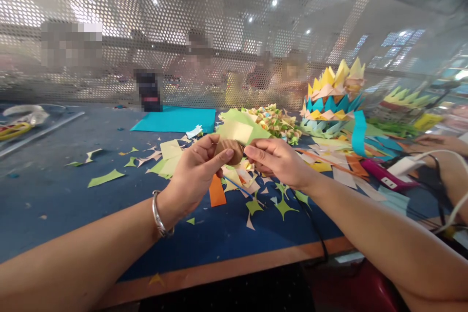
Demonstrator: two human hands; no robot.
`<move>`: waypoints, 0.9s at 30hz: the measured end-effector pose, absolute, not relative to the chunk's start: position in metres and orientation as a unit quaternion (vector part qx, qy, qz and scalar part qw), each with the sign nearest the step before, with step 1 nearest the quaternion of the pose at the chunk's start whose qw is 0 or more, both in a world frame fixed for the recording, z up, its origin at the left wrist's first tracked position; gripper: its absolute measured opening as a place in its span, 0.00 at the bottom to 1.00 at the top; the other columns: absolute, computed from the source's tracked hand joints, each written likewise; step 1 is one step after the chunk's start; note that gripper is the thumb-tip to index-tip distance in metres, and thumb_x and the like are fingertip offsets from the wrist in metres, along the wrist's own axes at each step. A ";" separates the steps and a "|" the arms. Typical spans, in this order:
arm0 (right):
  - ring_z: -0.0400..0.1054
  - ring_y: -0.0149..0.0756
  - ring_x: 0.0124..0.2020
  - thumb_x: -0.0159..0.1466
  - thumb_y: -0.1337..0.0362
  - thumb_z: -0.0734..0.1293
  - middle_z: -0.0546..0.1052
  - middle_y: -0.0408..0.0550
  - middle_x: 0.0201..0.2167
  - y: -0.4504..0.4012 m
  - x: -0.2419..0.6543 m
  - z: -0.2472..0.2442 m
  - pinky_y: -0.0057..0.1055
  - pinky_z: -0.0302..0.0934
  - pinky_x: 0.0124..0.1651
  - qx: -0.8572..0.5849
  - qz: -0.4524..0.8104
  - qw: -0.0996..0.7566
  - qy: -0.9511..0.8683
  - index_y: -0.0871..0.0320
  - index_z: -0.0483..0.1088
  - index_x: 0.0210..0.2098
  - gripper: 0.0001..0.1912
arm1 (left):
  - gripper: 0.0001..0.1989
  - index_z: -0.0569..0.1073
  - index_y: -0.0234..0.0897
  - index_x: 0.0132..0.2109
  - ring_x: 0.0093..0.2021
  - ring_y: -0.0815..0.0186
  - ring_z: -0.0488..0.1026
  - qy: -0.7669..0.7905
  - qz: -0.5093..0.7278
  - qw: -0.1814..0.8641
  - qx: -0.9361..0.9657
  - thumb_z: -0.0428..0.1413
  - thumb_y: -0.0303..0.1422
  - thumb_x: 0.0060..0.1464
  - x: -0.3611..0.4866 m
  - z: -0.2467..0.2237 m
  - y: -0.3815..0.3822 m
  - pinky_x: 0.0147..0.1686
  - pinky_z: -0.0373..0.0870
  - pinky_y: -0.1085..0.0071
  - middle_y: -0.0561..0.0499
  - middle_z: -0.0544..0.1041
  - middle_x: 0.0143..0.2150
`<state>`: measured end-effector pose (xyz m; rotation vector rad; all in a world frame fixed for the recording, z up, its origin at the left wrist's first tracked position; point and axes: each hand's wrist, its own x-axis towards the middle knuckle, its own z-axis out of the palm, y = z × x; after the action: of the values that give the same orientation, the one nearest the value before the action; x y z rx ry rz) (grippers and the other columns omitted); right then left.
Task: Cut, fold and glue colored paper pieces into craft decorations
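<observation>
Over the middle of the table, my left hand (197, 168) pinches a small brown disc with a striped surface (236, 152) between thumb and fingers. My right hand (274, 161) is closed at the disc's right edge, thumb against forefinger. What those right fingertips hold, if anything, is hidden. Just behind both hands lie a light green sheet (259, 129) and a pale yellow square of paper (239, 131). Beneath them is a spread of cut paper, with an orange strip (218, 191) and green star-shaped scraps (285, 207).
A turquoise sheet (175, 119) and a blurred dark object (148, 92) are at the back. Small folded paper pieces (278, 122) are heaped beside a layered paper crown (332, 102). A magenta power strip (389, 175) with cables and another person's arm (444, 146) are on the right.
</observation>
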<state>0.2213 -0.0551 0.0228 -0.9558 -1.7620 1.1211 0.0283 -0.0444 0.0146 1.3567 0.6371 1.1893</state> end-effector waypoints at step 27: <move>0.45 0.22 0.14 0.67 0.51 0.66 0.54 0.32 0.13 -0.051 0.228 0.022 0.24 0.40 0.16 -0.377 0.422 0.398 -0.722 0.57 0.62 0.23 0.22 | 0.08 0.73 0.35 0.30 0.29 0.69 0.61 0.303 0.476 0.580 0.587 0.63 0.34 0.52 0.027 0.019 -0.043 0.26 0.53 0.71 0.51 0.70 0.30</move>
<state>0.2283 -0.0512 0.0216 -0.9537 -1.8269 1.0695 0.0266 -0.0432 0.0194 1.3729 0.7074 1.1117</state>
